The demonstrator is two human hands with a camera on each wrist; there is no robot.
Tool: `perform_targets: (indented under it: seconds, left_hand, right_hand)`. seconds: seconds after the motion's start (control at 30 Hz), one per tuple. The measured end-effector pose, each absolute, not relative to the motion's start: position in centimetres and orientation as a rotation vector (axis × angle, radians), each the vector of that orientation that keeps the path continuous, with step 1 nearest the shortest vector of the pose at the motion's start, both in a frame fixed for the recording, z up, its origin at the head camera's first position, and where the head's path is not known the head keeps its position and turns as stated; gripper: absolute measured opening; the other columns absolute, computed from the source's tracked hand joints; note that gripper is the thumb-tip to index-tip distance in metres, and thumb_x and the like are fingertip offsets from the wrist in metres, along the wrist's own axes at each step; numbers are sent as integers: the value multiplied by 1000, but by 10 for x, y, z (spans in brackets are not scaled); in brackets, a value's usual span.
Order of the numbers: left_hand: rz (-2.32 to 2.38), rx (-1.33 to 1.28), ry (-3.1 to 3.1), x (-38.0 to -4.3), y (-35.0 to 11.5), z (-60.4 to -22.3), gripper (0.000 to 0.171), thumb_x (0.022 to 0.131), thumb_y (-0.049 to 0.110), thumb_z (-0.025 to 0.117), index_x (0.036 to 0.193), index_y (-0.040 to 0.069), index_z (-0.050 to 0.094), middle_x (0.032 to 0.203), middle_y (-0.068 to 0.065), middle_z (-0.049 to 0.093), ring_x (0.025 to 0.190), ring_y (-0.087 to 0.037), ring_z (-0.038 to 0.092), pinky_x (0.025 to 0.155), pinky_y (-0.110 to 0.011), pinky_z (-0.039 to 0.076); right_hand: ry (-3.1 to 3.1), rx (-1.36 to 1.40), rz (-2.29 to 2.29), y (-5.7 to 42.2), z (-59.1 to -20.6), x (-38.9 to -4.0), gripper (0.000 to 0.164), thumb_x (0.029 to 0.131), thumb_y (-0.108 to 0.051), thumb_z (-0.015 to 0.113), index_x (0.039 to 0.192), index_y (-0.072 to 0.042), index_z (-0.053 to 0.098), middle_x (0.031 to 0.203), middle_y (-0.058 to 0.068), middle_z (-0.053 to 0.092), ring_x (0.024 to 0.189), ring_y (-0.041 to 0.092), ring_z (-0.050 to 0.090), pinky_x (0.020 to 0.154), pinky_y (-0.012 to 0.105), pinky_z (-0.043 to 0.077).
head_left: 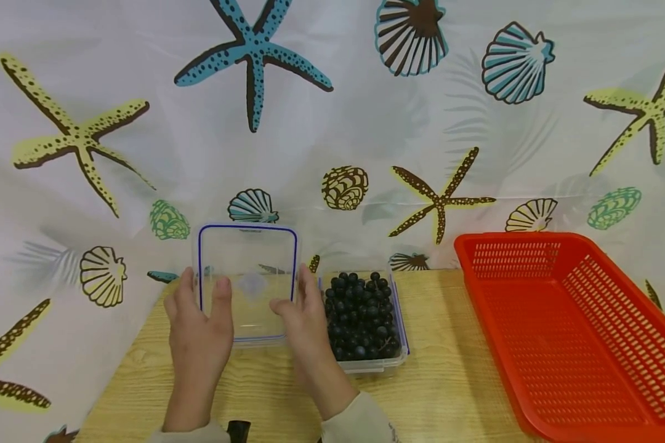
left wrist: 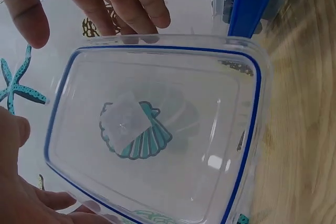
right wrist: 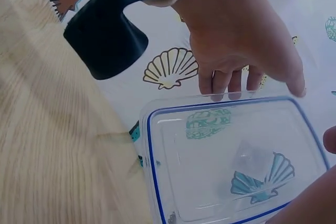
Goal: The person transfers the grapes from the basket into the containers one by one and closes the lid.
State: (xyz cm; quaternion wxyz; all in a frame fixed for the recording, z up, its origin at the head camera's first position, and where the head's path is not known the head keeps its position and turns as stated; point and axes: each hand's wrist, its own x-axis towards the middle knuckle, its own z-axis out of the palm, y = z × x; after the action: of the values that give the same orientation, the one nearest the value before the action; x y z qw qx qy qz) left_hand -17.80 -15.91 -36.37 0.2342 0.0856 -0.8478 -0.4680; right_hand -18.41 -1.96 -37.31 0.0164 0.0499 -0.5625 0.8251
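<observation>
A clear rectangular plastic lid [head_left: 249, 320] with a blue seal is upright between both hands. My left hand [head_left: 202, 326] is at its left side, fingers along the edge and thumb raised in front. At the opposite side is my right hand [head_left: 307, 326], its fingers fairly straight, with fingertips at the lid's rim [right wrist: 226, 98] in the right wrist view. Both thumbs stand off the lid in the wrist views. Just right of the right hand, a clear container [head_left: 366, 366] holds dark round grapes [head_left: 360, 314].
A large red plastic basket [head_left: 565, 351] stands at the right on the wood-grain table [head_left: 438, 381]. Behind the table hangs a white cloth [head_left: 310, 141] printed with starfish and shells. The grape container is between the lid and the basket.
</observation>
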Motion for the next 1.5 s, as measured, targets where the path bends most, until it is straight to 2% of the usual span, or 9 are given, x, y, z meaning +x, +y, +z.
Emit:
perform_targets:
  seconds: [0.33,0.53,0.67,0.77,0.87,0.93,1.0,1.17,1.5]
  left_hand:
    - [-1733,-11,-1942,-178,-157,-359,64,109,51,19,142,-3,33,148,-23,33,143,-31,27,116,-44,17]
    - [-2060,-34,-1685,-177,-163,-357,69,103,64,9,129,10,43,161,-21,29,149,-22,27,120,-35,11]
    - [-2227,-35,-1555,-176,-168,-355,75,100,70,10,122,12,52,162,-14,32,144,-22,34,118,-29,14]
    - [-2280,-116,-1592,-175,-173,-354,56,107,58,24,117,10,52,158,-13,36,148,-25,27,118,-29,13]
    - [-2334,-272,-1694,-176,-177,-358,23,111,30,38,117,9,48,165,-15,18,153,-26,5,119,-29,10]
    - [-2343,-363,-1771,-177,-173,-360,14,108,9,43,122,7,45,167,-14,8,154,-24,-4,120,-30,9]
    - [-2356,-392,-1831,-178,-166,-363,31,102,-3,40,132,3,38,168,-12,-10,153,-22,-11,120,-31,8]
    - [-2329,-352,-1911,-181,-148,-366,61,89,-12,33,148,-3,20,168,-7,-8,152,-16,-9,120,-33,6]
    - [-2119,-466,-2153,-185,-112,-393,69,84,-7,37,151,0,24,168,-9,-6,152,-21,-8,119,-48,0]
  right_hand:
    - [-1683,197,2527,-4,-370,-189,42,108,-20,40,148,-10,39,158,9,32,148,27,25,117,55,17]
    - [-1580,201,2611,5,-371,-192,37,113,-32,31,128,-2,46,150,14,42,143,32,38,115,50,30]
    - [-1574,160,2625,13,-369,-197,40,111,-40,37,110,-3,51,145,17,51,136,33,48,112,48,34]
    - [-1604,116,2602,18,-365,-199,26,108,-29,51,100,-5,54,141,17,54,135,32,49,111,49,35]
    - [-1649,114,2571,22,-362,-198,10,99,-6,58,108,-1,57,147,16,48,140,30,41,107,43,37]
    - [-1662,118,2545,23,-361,-198,27,91,5,55,117,0,58,152,16,41,142,30,34,102,40,37]
    - [-1706,125,2478,23,-361,-196,45,86,11,52,129,-1,57,157,13,34,146,28,27,101,38,36]
    - [-1991,159,2187,27,-360,-192,60,90,5,46,146,-13,52,164,5,27,151,22,16,117,44,22]
    - [-2334,310,1754,77,-381,-175,61,94,1,40,154,-11,42,166,16,15,152,35,10,114,63,16]
